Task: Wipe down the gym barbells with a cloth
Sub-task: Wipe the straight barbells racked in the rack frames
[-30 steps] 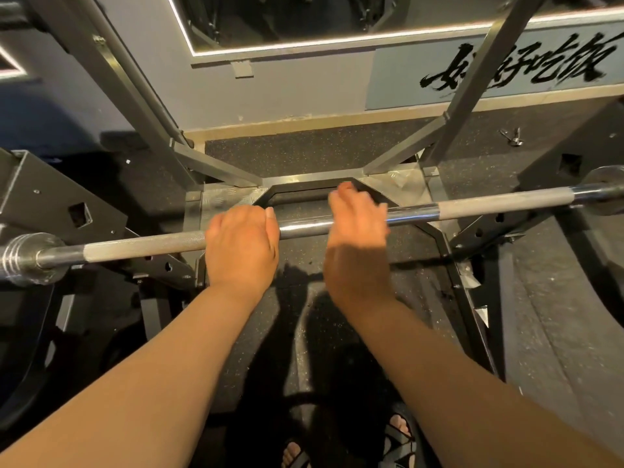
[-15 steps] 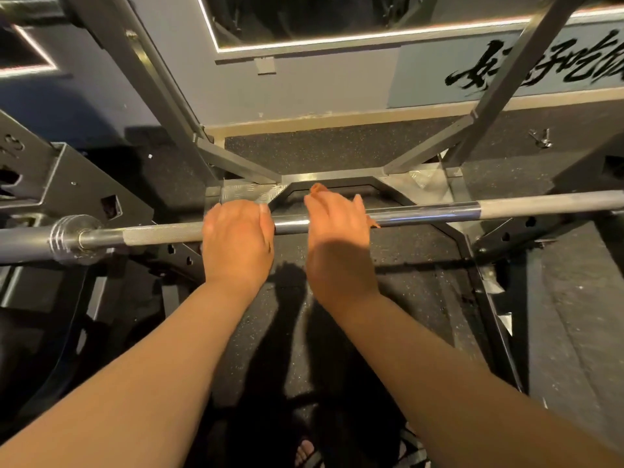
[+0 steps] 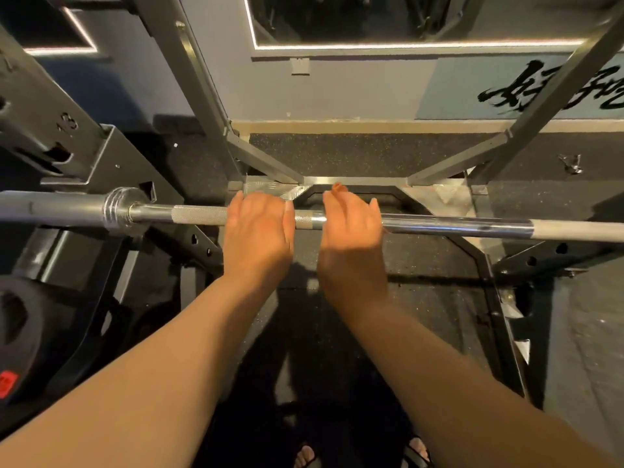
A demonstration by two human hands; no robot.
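Plainly, left grip (image 3: 258, 231) wrapping barbell (image 3: 456, 227), right grip (image 3: 351, 228) draped loosely over it, black wall lettering (image 3: 516, 96) (cropped, unreadable)

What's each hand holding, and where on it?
Left hand grips the barbell shaft on its knurled part; right hand lies over the smooth shaft, wrap unclear.

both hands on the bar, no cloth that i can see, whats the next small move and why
Probably lift the right hand off the barbell to fetch a cloth: both it and the left hand lie bare on the bar, and no cloth shows in view.
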